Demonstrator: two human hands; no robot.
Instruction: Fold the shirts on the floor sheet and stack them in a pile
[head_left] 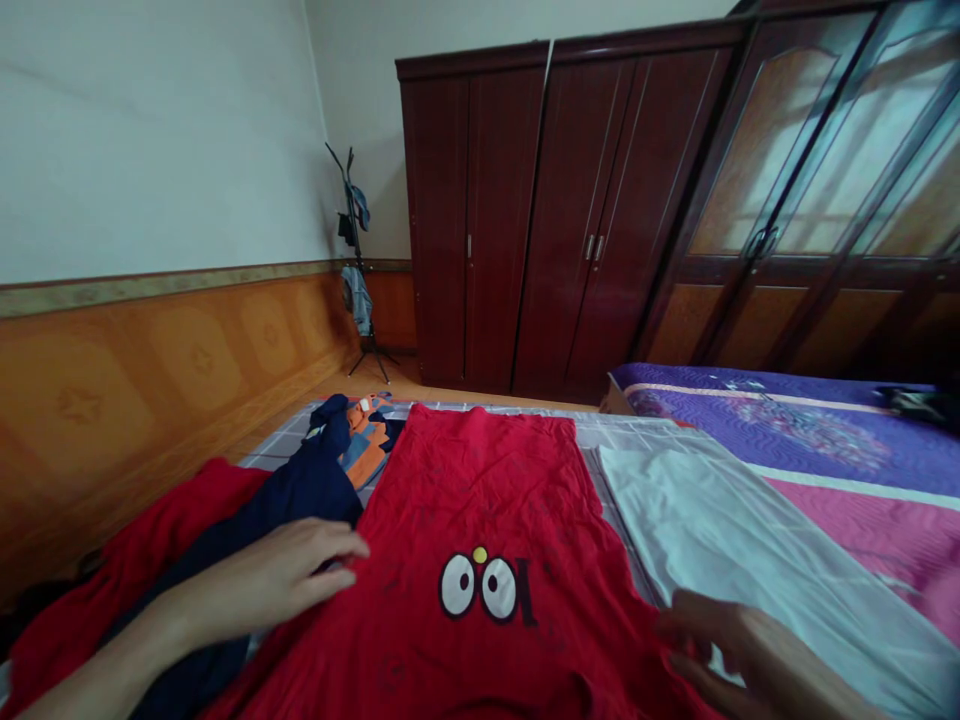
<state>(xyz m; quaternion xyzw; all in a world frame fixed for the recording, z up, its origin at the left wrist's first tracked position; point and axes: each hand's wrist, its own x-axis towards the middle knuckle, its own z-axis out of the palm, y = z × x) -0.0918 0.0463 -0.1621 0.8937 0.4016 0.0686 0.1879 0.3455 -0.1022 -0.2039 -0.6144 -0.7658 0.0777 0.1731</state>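
Note:
A red shirt [465,490] lies spread flat in front of me, with two cartoon eyes, a yellow dot and a dark letter-like mark printed on it. Over its left edge is my left hand [300,570], fingers stretched out and thumb apart, holding nothing. My right hand [742,650] is at the shirt's right edge, somewhat blurred, with its fingers apart; whether the fingertips touch the cloth I cannot tell. The part of the shirt closest to me is bunched and cut off by the frame.
Dark blue clothing [300,500], another red garment [172,520] and an orange patterned piece [366,440] are heaped at left. White cloth [697,530] lies at right. Beyond are a purple-and-pink bed [750,410], dark wardrobes [510,230] and a coat stand [352,220].

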